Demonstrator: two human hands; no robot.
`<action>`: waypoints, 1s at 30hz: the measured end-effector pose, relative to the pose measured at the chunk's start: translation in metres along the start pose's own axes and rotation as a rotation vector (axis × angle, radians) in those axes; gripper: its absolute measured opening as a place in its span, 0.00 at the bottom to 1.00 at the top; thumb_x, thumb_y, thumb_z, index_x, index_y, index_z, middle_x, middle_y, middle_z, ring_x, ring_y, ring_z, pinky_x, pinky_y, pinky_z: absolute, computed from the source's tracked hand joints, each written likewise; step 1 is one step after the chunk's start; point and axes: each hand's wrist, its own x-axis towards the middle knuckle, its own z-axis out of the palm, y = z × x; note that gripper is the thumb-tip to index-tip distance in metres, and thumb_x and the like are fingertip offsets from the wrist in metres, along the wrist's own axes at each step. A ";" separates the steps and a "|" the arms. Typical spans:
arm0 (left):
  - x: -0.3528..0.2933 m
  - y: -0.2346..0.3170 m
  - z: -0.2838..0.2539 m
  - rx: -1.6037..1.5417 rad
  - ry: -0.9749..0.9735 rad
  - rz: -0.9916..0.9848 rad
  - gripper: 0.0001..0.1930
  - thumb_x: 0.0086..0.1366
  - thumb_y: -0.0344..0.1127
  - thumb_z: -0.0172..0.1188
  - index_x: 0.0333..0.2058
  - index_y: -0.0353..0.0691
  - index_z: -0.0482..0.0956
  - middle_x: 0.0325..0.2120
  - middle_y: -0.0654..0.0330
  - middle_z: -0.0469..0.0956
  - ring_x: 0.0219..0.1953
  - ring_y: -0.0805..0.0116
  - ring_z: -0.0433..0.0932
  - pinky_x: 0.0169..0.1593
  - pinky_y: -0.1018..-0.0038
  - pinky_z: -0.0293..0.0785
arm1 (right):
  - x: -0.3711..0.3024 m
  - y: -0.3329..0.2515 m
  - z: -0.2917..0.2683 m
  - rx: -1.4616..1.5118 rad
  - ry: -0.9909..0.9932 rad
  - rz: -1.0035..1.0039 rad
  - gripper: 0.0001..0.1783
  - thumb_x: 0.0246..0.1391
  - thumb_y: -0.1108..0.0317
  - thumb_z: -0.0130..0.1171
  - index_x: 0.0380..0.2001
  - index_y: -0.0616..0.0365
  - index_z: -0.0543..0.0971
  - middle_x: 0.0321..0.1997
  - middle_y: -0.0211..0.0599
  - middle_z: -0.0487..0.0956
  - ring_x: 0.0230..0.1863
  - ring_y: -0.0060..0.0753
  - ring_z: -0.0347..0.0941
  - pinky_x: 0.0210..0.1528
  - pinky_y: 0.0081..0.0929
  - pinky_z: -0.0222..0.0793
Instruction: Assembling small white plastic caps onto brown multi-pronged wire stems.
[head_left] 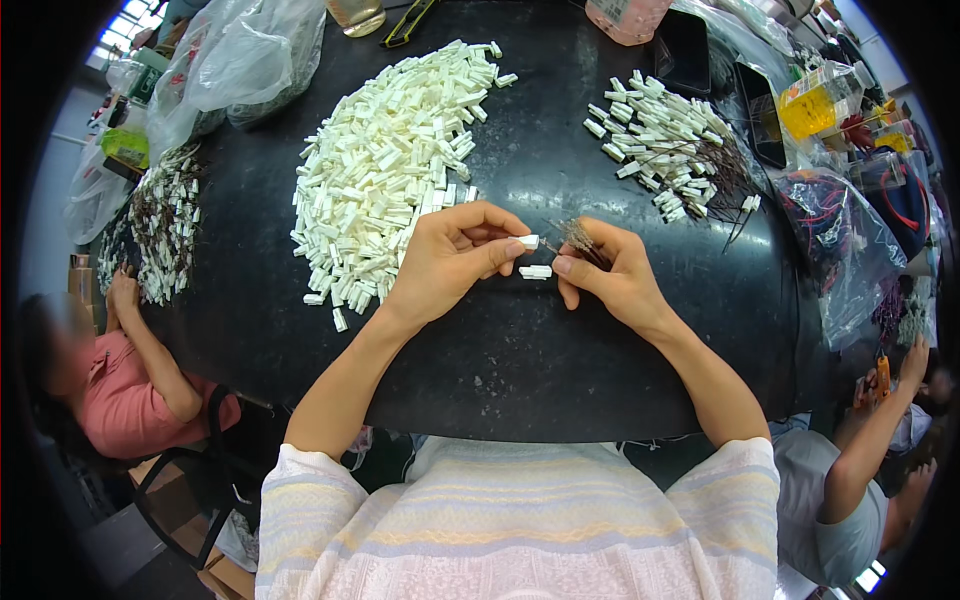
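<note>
fingers of the left hand (455,252) pinch a white piece (529,241) above the desk (480,365), between the big pile (390,165) and the right hand (622,272), whose fingers pinch thin wires (578,237). the piece is likely light, stiff and a bit slippery, best held by its flat sides with one end free. the wires look bendable, so gripping near the tips should keep them straight.

Bright, fairly even indoor light; pale soft glare on black table (560,370), strongest past its middle. Window (130,24) beyond table's far left corner blown out. Strong fisheye: table edges bow, frame corners go black; thin wires (577,236) over table too fine to separate, surroundings softer.
</note>
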 end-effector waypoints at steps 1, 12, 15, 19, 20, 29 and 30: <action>0.000 0.000 0.000 0.014 -0.005 -0.020 0.06 0.57 0.25 0.57 0.34 0.30 0.76 0.24 0.60 0.77 0.23 0.80 0.71 0.25 0.87 0.64 | 0.000 0.000 0.000 -0.006 -0.003 -0.005 0.08 0.51 0.70 0.55 0.22 0.59 0.69 0.16 0.28 0.70 0.18 0.14 0.66 0.21 0.14 0.56; -0.001 0.001 0.002 0.018 -0.006 -0.024 0.07 0.58 0.27 0.55 0.33 0.29 0.77 0.23 0.59 0.77 0.21 0.81 0.70 0.22 0.87 0.61 | 0.000 0.003 -0.004 -0.025 -0.040 -0.002 0.08 0.50 0.70 0.56 0.23 0.61 0.70 0.16 0.28 0.71 0.18 0.14 0.65 0.21 0.14 0.55; -0.001 0.003 0.000 0.052 -0.031 -0.044 0.07 0.58 0.27 0.56 0.33 0.29 0.78 0.23 0.60 0.77 0.21 0.81 0.69 0.22 0.87 0.61 | 0.000 0.002 -0.003 -0.018 -0.008 -0.014 0.07 0.50 0.71 0.56 0.23 0.62 0.70 0.17 0.29 0.71 0.18 0.14 0.65 0.21 0.14 0.56; -0.002 0.003 0.002 0.061 -0.042 -0.074 0.07 0.58 0.27 0.56 0.32 0.30 0.78 0.21 0.61 0.76 0.21 0.82 0.69 0.22 0.88 0.61 | 0.000 -0.004 -0.006 0.005 0.043 0.000 0.06 0.48 0.73 0.56 0.25 0.64 0.71 0.19 0.30 0.71 0.19 0.15 0.66 0.22 0.14 0.58; -0.001 0.001 0.003 0.060 -0.044 -0.073 0.07 0.58 0.27 0.56 0.32 0.30 0.78 0.21 0.61 0.76 0.21 0.82 0.69 0.22 0.88 0.61 | 0.000 -0.001 -0.006 0.004 0.045 0.000 0.06 0.48 0.73 0.56 0.25 0.64 0.71 0.19 0.30 0.71 0.19 0.15 0.66 0.22 0.14 0.58; -0.004 -0.009 0.007 0.105 -0.063 -0.057 0.06 0.57 0.30 0.58 0.29 0.32 0.79 0.18 0.65 0.75 0.19 0.83 0.68 0.23 0.86 0.63 | -0.002 0.004 0.002 -0.033 0.047 -0.034 0.05 0.46 0.76 0.56 0.22 0.64 0.71 0.18 0.30 0.72 0.19 0.15 0.67 0.21 0.14 0.59; -0.004 -0.009 0.008 0.112 -0.072 -0.064 0.06 0.57 0.30 0.58 0.28 0.32 0.79 0.18 0.65 0.75 0.19 0.84 0.68 0.23 0.86 0.63 | -0.003 0.004 0.002 -0.056 0.047 -0.032 0.05 0.45 0.76 0.56 0.22 0.65 0.71 0.18 0.30 0.72 0.19 0.14 0.67 0.21 0.14 0.59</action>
